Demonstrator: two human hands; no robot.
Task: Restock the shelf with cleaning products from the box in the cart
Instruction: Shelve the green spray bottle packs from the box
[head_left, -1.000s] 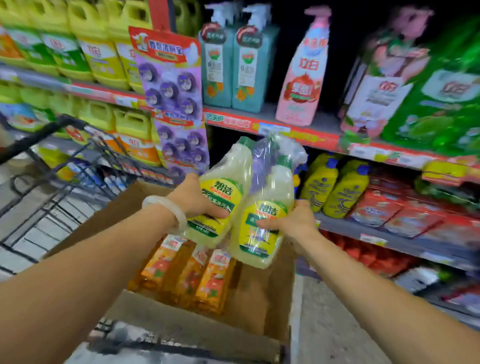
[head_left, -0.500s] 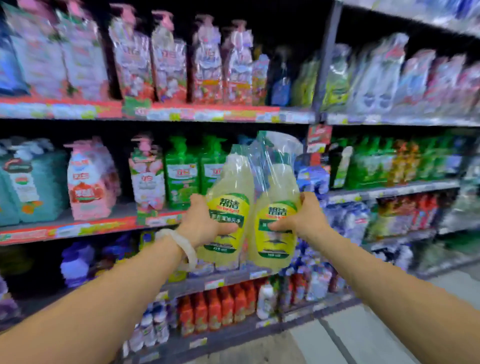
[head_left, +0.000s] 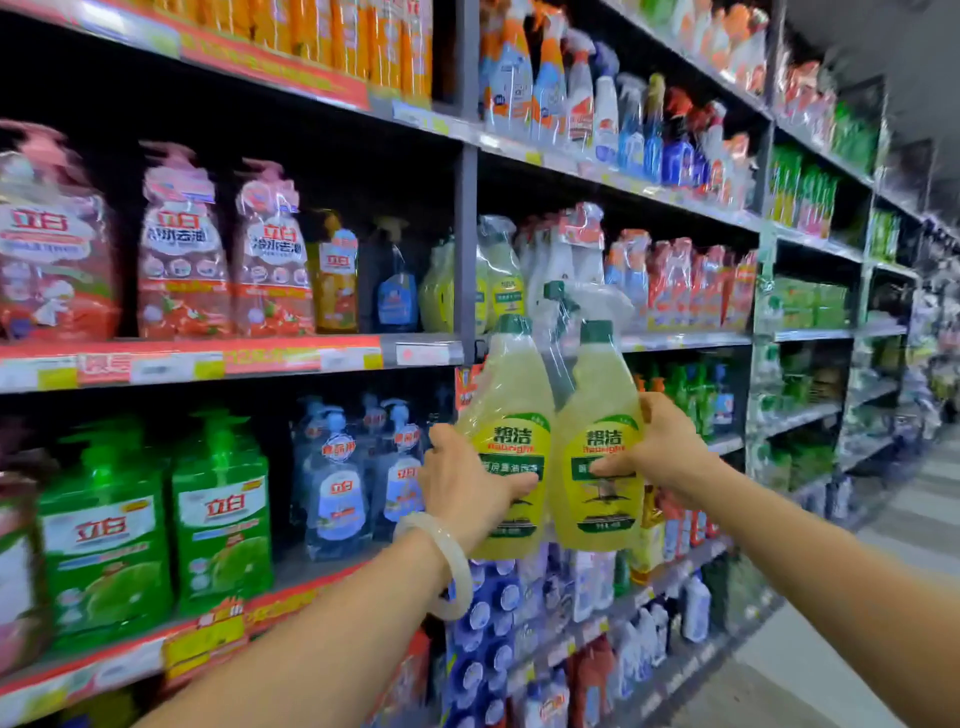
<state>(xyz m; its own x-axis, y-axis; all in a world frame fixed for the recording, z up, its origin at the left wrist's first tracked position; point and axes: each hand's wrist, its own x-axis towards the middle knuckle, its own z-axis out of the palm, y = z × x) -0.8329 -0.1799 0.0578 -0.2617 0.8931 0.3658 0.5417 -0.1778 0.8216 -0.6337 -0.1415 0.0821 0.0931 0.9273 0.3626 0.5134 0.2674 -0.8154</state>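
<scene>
Head view, single entry. Item: twin pack of yellow-green cleaner bottles (head_left: 550, 447), shrink-wrapped together with a green-capped spray trigger between the necks. We are holding it upright in the air in front of the shelving, well apart from any shelf board, at about the height of the gap between the middle shelf (head_left: 685, 340) and the one below.

Left hand (head_left: 467, 480): we are gripping the left bottle, thumb lying across its label and fingers wrapping behind; a pale bangle (head_left: 447, 564) is sitting on that wrist. Right hand (head_left: 662, 449): we are gripping the right bottle the same way, thumb on the label front.

Matching stock: similar yellow-green bottles (head_left: 491, 283) are standing on the middle shelf, just beside the grey upright post (head_left: 466, 249). The view is blurring there, so we are only guessing they are the same product.

Other stock: pink refill pouches (head_left: 182, 249) on the left of the middle shelf, green dish-soap bottles (head_left: 221, 509) below them, spray bottles (head_left: 597, 109) on the shelf above.

Progress: we are judging the pack lifted and carried to the shelving but not yet placed. Cart and box are not showing, so we cannot tell how much is remaining.
</scene>
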